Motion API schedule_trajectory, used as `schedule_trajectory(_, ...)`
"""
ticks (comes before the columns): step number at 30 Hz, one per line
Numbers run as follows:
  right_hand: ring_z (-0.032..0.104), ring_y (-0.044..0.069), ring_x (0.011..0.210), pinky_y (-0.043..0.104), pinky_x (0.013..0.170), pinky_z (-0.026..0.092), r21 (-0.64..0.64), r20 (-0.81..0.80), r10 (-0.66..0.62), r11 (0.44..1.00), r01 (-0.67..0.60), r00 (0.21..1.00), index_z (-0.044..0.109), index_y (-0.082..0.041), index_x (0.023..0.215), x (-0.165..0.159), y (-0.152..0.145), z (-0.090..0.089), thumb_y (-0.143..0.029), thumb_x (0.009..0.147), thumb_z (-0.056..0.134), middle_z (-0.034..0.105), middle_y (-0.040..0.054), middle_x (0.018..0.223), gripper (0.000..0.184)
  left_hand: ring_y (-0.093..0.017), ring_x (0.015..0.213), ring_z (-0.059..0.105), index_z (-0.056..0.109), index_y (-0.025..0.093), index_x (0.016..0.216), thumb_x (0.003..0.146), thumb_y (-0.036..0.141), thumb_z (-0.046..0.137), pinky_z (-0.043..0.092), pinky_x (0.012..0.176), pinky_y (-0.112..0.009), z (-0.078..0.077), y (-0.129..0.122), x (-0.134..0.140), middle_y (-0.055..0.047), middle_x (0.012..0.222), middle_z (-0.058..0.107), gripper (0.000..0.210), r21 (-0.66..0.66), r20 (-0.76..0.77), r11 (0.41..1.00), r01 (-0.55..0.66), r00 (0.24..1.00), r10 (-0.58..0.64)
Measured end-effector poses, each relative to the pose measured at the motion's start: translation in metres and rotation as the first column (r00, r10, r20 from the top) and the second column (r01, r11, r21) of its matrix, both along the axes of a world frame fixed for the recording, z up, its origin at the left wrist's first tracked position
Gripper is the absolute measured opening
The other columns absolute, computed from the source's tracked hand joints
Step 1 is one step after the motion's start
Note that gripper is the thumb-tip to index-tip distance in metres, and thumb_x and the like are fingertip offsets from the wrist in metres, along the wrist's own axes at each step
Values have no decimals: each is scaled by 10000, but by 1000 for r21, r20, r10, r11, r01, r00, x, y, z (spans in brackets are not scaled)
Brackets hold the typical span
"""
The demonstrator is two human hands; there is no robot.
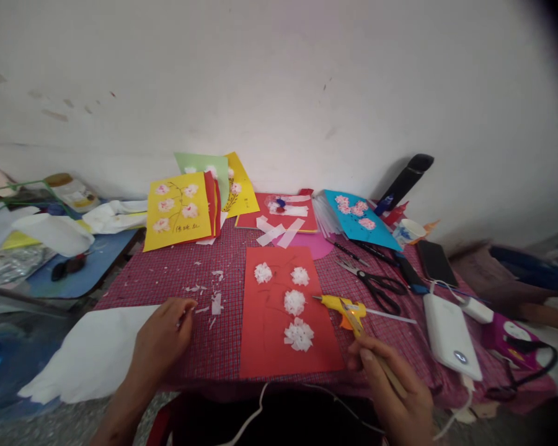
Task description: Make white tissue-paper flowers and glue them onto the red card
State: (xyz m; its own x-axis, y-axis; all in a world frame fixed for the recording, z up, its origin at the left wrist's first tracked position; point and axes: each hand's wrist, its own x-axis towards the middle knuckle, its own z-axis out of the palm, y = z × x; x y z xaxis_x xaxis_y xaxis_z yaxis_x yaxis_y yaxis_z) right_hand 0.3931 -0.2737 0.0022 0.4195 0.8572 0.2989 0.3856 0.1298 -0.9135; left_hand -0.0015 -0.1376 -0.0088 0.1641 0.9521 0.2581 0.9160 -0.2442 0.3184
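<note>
My right hand (pixel 393 384) grips a pair of gold-coloured tweezers (pixel 353 322), whose tips point up and left over a yellow glue gun (pixel 339 303). The glue gun lies with its nozzle on the right edge of a red sheet of paper (pixel 265 334). On that sheet sit several white crumpled-paper flowers (pixel 299 335) among faint drawn lines. Left of the sheet, my left hand (pixel 165 331) is held with curled fingers; whatever is in them, if anything, is hidden. White paper scraps (pixel 216 303) lie between that hand and the sheet.
Finished flower cards, including a yellow card (pixel 179 207) and a blue card (pixel 360 220), stand along the wall. Black scissors (pixel 376 285), a phone (pixel 436 263) and a white power bank (pixel 451 334) lie on the right. White paper (pixel 97 353) hangs over the left edge.
</note>
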Motion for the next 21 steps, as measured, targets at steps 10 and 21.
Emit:
schedule_trajectory(10, 722, 173, 708, 272, 686, 602, -31, 75, 7, 999, -5, 997, 715, -200, 1096, 19, 8, -8, -293, 944, 638, 764, 54, 887, 194, -252, 984, 659, 625, 213, 924, 975, 338, 526, 500, 952, -391, 2, -5, 8, -81, 1000, 701, 167, 139, 26, 987, 74, 997, -78)
schedule_trajectory(21, 707, 173, 734, 309, 709, 590, -50, 192, -8, 999, 18, 981, 630, -235, 1233, 28, 10, -28, -285, 983, 580, 746, 53, 998, 259, -233, 988, 666, 648, 205, 1016, 938, 187, 542, 519, 936, -380, -12, -6, 16, -73, 1048, 703, 133, 299, 22, 938, 175, 981, -190)
